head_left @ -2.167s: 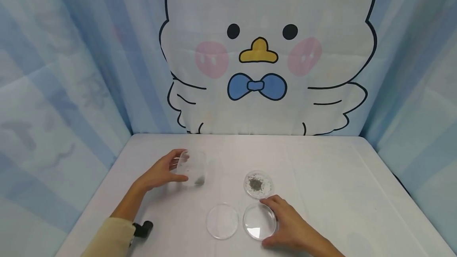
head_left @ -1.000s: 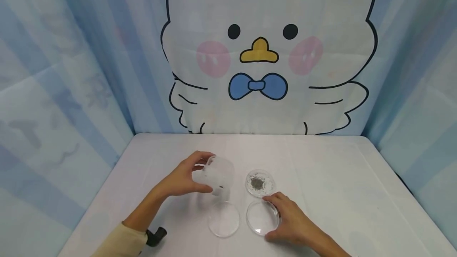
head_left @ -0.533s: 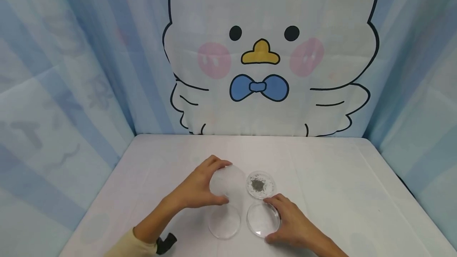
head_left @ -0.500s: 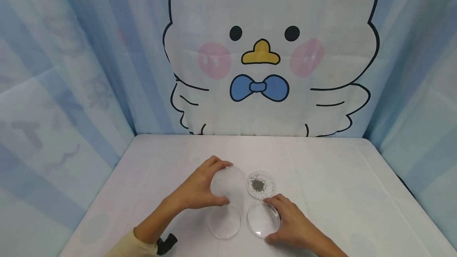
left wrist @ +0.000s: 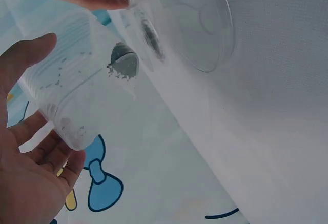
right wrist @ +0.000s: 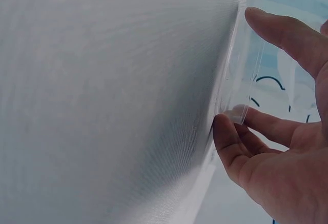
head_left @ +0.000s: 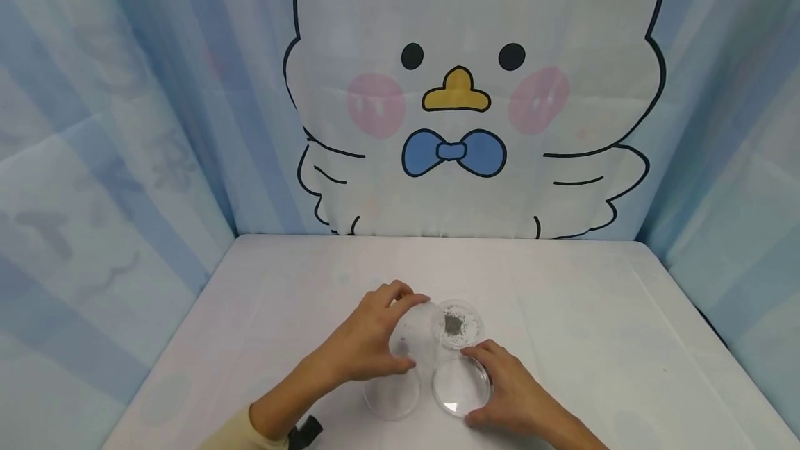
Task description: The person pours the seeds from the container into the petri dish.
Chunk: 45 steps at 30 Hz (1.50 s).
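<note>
My left hand (head_left: 375,339) holds a clear plastic cup (left wrist: 77,96) by its sides, thumb and fingers spread around it. The cup is tilted over the table, and dark grey powder (left wrist: 124,62) has gathered at one end, with specks on its wall. My right hand (head_left: 515,391) grips the rim of a clear petri dish (head_left: 459,387) flat on the table; no powder shows in it. Behind that stands a petri dish with grey powder (head_left: 459,325), its left edge close to the cup. A clear round dish or lid (head_left: 392,400) lies below the left hand, partly covered.
The white table (head_left: 581,311) runs back to a curtain (head_left: 456,200) with a printed cartoon figure. More curtains (head_left: 112,158) stand at both sides. A black strap or device (head_left: 305,432) sits at my left sleeve (head_left: 244,432).
My left hand has carried the tilted cup to the right and nearer, beside the powder dish, partly over the round dish or lid. The right hand has stayed on its petri dish.
</note>
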### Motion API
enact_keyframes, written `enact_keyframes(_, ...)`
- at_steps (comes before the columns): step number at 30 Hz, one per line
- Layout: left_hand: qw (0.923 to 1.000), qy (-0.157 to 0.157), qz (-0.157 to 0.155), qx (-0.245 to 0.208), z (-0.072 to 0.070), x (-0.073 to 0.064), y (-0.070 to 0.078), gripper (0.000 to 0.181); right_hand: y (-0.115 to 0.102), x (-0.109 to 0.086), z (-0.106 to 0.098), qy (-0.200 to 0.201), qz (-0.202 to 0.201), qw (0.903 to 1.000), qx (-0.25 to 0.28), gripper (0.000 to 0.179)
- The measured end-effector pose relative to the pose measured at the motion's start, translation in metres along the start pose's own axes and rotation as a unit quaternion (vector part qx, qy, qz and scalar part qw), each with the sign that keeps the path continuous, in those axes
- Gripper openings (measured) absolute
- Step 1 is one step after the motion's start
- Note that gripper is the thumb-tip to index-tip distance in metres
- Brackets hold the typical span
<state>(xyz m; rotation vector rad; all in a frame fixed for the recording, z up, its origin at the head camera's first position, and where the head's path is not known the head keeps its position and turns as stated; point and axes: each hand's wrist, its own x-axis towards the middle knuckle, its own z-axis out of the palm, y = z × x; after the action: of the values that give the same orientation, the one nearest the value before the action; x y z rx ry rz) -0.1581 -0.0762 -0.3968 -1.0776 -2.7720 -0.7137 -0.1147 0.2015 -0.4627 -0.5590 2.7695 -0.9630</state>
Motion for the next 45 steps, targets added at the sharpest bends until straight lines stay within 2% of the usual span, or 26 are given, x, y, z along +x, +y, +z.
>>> enact_keyframes(7,0.9964,-0.014,0.033,0.077,0.003,0.006,0.013,0.090,0.000,0.000,0.000,0.004,0.005,1.0000,-0.004,0.091)
enact_keyframes(14,0.9887,-0.016,0.066,0.134,0.010,0.012,0.025,0.091,0.000,0.000,0.000,0.000,0.012,0.9999,-0.004,0.090)
enact_keyframes(17,0.9849,-0.017,0.075,0.155,0.011,0.013,0.028,0.090,0.000,0.001,0.001,0.001,0.003,1.0000,-0.008,0.090)
enact_keyframes(26,0.9760,-0.009,0.112,0.187,0.014,0.015,0.034,0.093,0.003,-0.001,0.002,0.011,-0.019,0.9997,-0.013,0.090)
enact_keyframes(33,0.9688,-0.012,0.123,0.215,0.013,0.016,0.039,0.092,0.002,0.000,0.001,0.018,-0.029,0.9991,-0.025,0.087)
enact_keyframes(40,0.9586,-0.001,0.144,0.246,0.014,0.017,0.042,0.093,0.002,-0.001,0.002,0.028,-0.033,0.9985,-0.033,0.088)
enact_keyframes(45,0.9557,0.000,0.148,0.254,0.015,0.016,0.044,0.094,0.002,-0.001,0.002,0.022,-0.037,0.9987,-0.029,0.087)
